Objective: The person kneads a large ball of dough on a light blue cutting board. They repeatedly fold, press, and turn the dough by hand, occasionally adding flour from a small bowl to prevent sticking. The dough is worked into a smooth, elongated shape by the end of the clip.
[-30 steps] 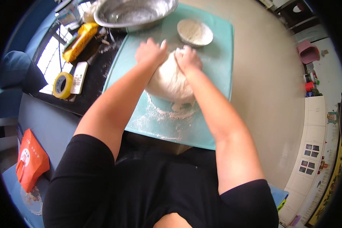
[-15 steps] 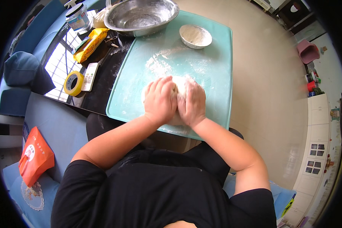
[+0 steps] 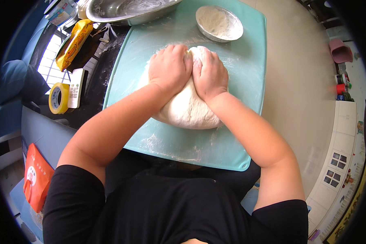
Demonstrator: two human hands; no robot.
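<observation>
A large, pale lump of dough [image 3: 189, 107] lies on a turquoise board [image 3: 128, 71] dusted with flour. My left hand [image 3: 171, 67] presses on its far left part, the fingers curled over the far edge. Beside it, my right hand [image 3: 210, 73] grips the far right part the same way, thumbs close together. A ridge of dough rises between both hands, and the smooth bulk bulges toward me between my wrists. Some fingertips are hidden in the dough. Just beyond my right hand stands a small metal bowl [image 3: 219, 24] of white flour.
A big steel basin [image 3: 130, 14] sits at the far left of the board. On the black table to the left are a yellow packet [image 3: 74, 44], a white remote control [image 3: 75, 88] and a roll of yellow tape [image 3: 59, 98]. An orange bag [image 3: 37, 178] lies lower left.
My hands have pushed forward, away from me, over the dough. More of the dough now shows between my wrists. The view has tilted, and the board looks nearer.
</observation>
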